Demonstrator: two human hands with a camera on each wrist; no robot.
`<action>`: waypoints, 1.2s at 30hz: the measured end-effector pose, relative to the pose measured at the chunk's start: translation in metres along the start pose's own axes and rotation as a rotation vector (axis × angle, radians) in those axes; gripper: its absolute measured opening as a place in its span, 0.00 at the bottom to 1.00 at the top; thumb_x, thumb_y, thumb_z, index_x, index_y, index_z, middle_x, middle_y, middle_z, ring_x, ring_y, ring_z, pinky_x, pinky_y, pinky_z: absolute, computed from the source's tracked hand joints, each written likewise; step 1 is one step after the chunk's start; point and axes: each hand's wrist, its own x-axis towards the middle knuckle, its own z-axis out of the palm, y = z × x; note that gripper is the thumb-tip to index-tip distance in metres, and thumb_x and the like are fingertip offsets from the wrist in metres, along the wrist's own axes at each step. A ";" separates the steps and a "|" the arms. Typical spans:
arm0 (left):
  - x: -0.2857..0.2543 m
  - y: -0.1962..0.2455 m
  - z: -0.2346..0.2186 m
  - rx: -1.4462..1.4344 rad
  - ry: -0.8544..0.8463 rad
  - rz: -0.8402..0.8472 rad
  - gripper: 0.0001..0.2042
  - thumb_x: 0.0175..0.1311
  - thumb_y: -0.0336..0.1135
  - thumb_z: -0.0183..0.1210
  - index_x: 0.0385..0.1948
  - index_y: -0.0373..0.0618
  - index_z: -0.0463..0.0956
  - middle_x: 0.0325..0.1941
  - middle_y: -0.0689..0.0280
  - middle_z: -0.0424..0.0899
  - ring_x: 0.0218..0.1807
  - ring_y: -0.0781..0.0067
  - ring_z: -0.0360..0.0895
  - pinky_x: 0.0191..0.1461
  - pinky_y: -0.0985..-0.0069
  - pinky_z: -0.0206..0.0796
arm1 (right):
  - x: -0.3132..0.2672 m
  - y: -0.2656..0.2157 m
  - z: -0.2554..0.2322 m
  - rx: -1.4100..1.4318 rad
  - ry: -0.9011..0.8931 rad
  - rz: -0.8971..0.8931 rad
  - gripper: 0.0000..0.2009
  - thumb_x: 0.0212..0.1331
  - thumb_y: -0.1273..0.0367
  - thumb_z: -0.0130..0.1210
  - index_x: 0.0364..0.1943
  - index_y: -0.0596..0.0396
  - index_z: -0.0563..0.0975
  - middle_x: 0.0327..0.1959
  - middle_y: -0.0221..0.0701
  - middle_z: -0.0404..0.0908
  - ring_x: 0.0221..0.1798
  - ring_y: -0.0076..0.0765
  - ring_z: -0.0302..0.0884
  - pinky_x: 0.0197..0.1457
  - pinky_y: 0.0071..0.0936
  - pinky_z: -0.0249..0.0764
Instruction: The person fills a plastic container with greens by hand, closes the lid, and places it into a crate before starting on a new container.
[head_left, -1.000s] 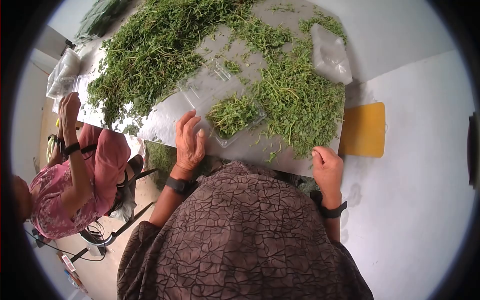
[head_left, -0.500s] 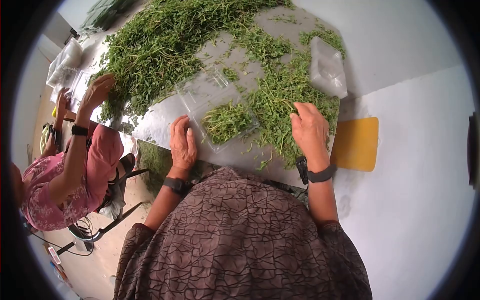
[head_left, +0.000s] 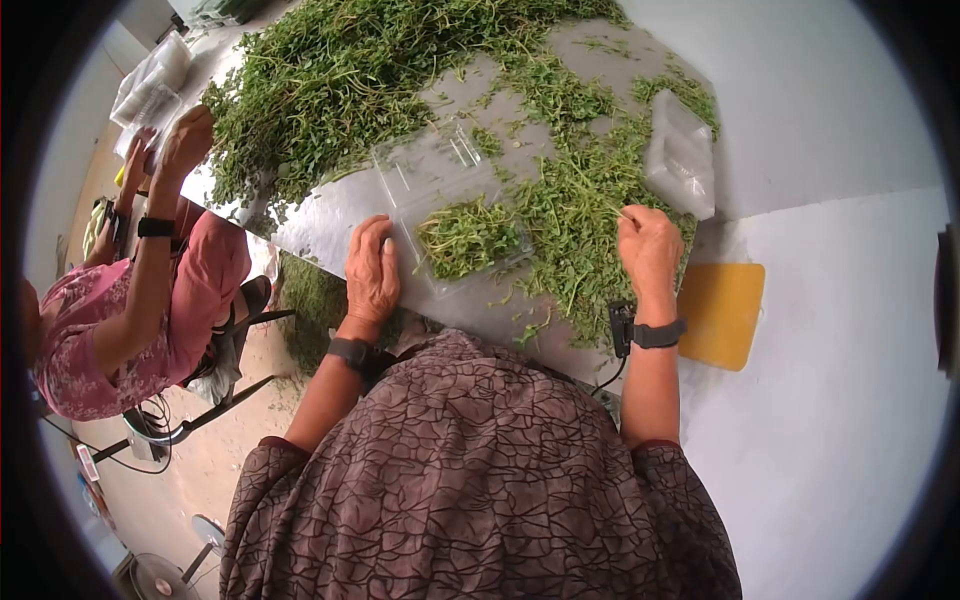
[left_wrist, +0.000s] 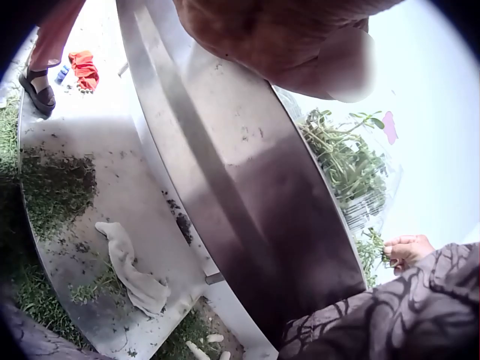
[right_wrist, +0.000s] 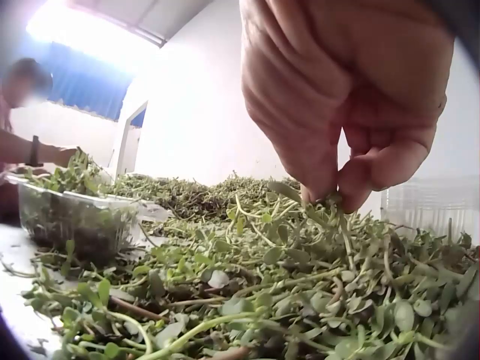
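Note:
On the metal table an open clear plastic box point(head_left: 433, 272) holds green sprigs point(head_left: 468, 238), its lid point(head_left: 425, 165) folded back. My left hand point(head_left: 371, 278) rests by the box's left side, fingers loosely extended, holding nothing. Over the loose greens point(head_left: 575, 215) to the right of the box, my right hand point(head_left: 651, 250) pinches a sprig. The right wrist view shows thumb and fingertips point(right_wrist: 326, 196) closed on a stem point(right_wrist: 345, 232) at the top of the pile.
A large heap of greens point(head_left: 310, 90) covers the table's back left. Stacked clear boxes point(head_left: 683, 150) stand at the right edge, more point(head_left: 155, 80) at the far left. A person in pink point(head_left: 130, 330) works at the left. A yellow board point(head_left: 722, 315) is beyond the table's right edge.
My right hand has moved from the table's front right edge up over the loose greens and now pinches a sprig. My left hand has stayed near the box. The other person's hands moved over the table.

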 end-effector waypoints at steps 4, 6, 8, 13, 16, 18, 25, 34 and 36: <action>0.002 0.004 -0.003 0.002 0.013 -0.008 0.10 0.64 0.27 0.47 0.45 0.40 0.70 0.49 0.51 0.75 0.51 0.48 0.73 0.55 0.63 0.66 | 0.002 0.007 -0.013 0.259 -0.042 0.156 0.07 0.50 0.74 0.58 0.33 0.59 0.82 0.23 0.34 0.80 0.23 0.33 0.75 0.26 0.31 0.68; 0.003 0.005 -0.002 -0.001 0.017 -0.014 0.09 0.64 0.27 0.47 0.44 0.40 0.70 0.49 0.51 0.75 0.51 0.49 0.73 0.54 0.64 0.66 | 0.009 -0.007 -0.030 0.552 -0.135 0.409 0.07 0.53 0.75 0.58 0.36 0.63 0.81 0.22 0.24 0.76 0.22 0.15 0.66 0.25 0.19 0.62; 0.003 0.006 -0.003 0.007 0.021 -0.022 0.09 0.64 0.28 0.47 0.44 0.40 0.70 0.49 0.52 0.75 0.51 0.49 0.73 0.54 0.64 0.66 | 0.013 -0.021 -0.039 0.604 -0.152 0.381 0.07 0.54 0.77 0.58 0.36 0.64 0.81 0.22 0.21 0.74 0.23 0.12 0.63 0.25 0.15 0.59; 0.002 0.001 -0.002 -0.010 0.005 -0.024 0.09 0.64 0.28 0.48 0.44 0.39 0.71 0.48 0.52 0.75 0.51 0.49 0.73 0.54 0.64 0.66 | 0.021 -0.059 -0.051 0.698 -0.174 0.179 0.06 0.52 0.79 0.58 0.35 0.64 0.80 0.26 0.22 0.75 0.24 0.13 0.62 0.25 0.15 0.60; 0.003 0.000 -0.004 -0.035 0.008 -0.013 0.10 0.64 0.28 0.48 0.44 0.39 0.71 0.49 0.52 0.74 0.49 0.48 0.73 0.52 0.64 0.67 | 0.024 -0.092 -0.057 0.664 -0.186 0.035 0.06 0.52 0.79 0.59 0.35 0.63 0.80 0.29 0.25 0.77 0.24 0.15 0.65 0.26 0.16 0.61; 0.004 0.002 -0.005 -0.064 0.002 -0.012 0.09 0.64 0.27 0.48 0.44 0.39 0.70 0.50 0.52 0.74 0.48 0.48 0.74 0.50 0.65 0.68 | 0.024 -0.110 -0.050 0.625 -0.232 -0.032 0.07 0.51 0.79 0.59 0.35 0.61 0.81 0.29 0.27 0.78 0.24 0.18 0.67 0.27 0.17 0.63; 0.003 0.000 -0.008 -0.118 -0.013 -0.019 0.09 0.64 0.27 0.48 0.44 0.39 0.70 0.50 0.51 0.74 0.48 0.48 0.74 0.50 0.65 0.68 | 0.005 -0.117 -0.012 0.436 -0.285 -0.153 0.12 0.48 0.77 0.60 0.40 0.56 0.80 0.36 0.36 0.82 0.29 0.36 0.79 0.34 0.27 0.74; 0.004 -0.002 -0.010 -0.150 -0.042 -0.004 0.11 0.65 0.29 0.47 0.47 0.37 0.69 0.50 0.49 0.74 0.53 0.48 0.72 0.57 0.64 0.64 | -0.027 -0.064 -0.036 0.200 -0.330 0.179 0.10 0.51 0.74 0.58 0.39 0.58 0.81 0.37 0.38 0.82 0.35 0.43 0.80 0.41 0.32 0.74; 0.004 0.001 -0.013 -0.189 -0.069 0.011 0.12 0.65 0.29 0.48 0.48 0.37 0.69 0.51 0.49 0.73 0.53 0.48 0.71 0.57 0.64 0.64 | -0.037 -0.054 -0.037 0.136 -0.297 0.172 0.10 0.51 0.74 0.59 0.39 0.58 0.81 0.38 0.38 0.82 0.36 0.44 0.80 0.41 0.33 0.74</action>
